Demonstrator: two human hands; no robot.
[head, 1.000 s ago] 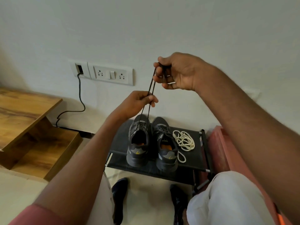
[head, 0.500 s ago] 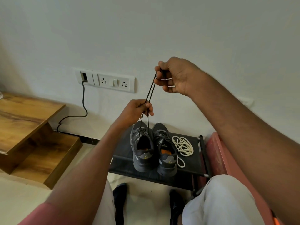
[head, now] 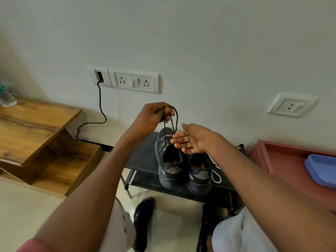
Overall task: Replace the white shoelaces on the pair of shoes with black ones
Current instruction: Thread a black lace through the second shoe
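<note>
Left hand (head: 152, 116) pinching thin black shoelace (head: 176, 120) ends, right hand (head: 194, 140) flat, fingers apart, holding nothing
Lace looks limp, light; grip near stiff tips above dark grey sneaker (head: 170, 160)

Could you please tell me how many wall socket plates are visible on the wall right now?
2: a long plate left of centre, with a black cable plugged into its left end, and a small plate at right. Others may lie outside the view.
</note>
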